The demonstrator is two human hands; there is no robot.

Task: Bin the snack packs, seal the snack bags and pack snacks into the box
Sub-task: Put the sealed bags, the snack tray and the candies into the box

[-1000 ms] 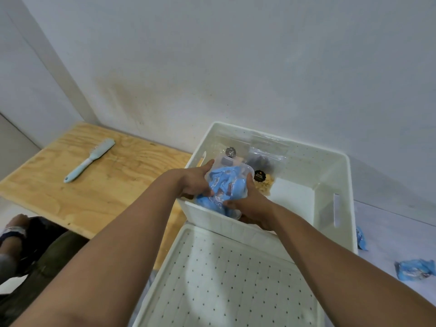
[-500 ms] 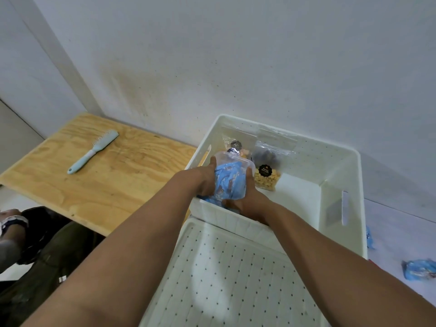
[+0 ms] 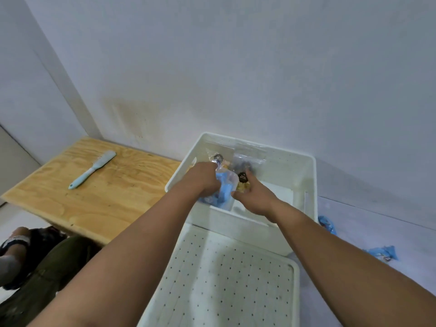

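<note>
So the clear bag of blue snack packs (image 3: 225, 192) is sitting down inside the white box (image 3: 309, 185), tucked into its near-left corner, leaning against the left wall. The left hand (image 3: 204, 180) is wrapped around the bag's left side and top edge, fingers closed on the plastic. The right hand (image 3: 253, 197) is just to the right of it, thumb side touching the bag's lower right edge, with the index finger stretched out toward the far side. Can't really tell if that right hand is actually gripping anything or just resting there.

Right behind the blue bag are two more zip bags standing against the far wall: one with pale yellowish snacks and a round black sticker (image 3: 243, 182), and another one further left with something dark and round near the top (image 3: 218, 159). They're kinda crammed together, so it's hard to say where one ends.

In front of the box, nearer to the camera, there's a white perforated tray or lid (image 3: 226, 279) touching the box's near wall. Off to the right on the pale surface, two loose blue snack packs: one just beside the box (image 3: 326, 224) and one farther right (image 3: 382, 253).

Left side has a plywood tabletop (image 3: 94, 192) with a light blue brush (image 3: 93, 168) lying on it, well apart from the box.
</note>
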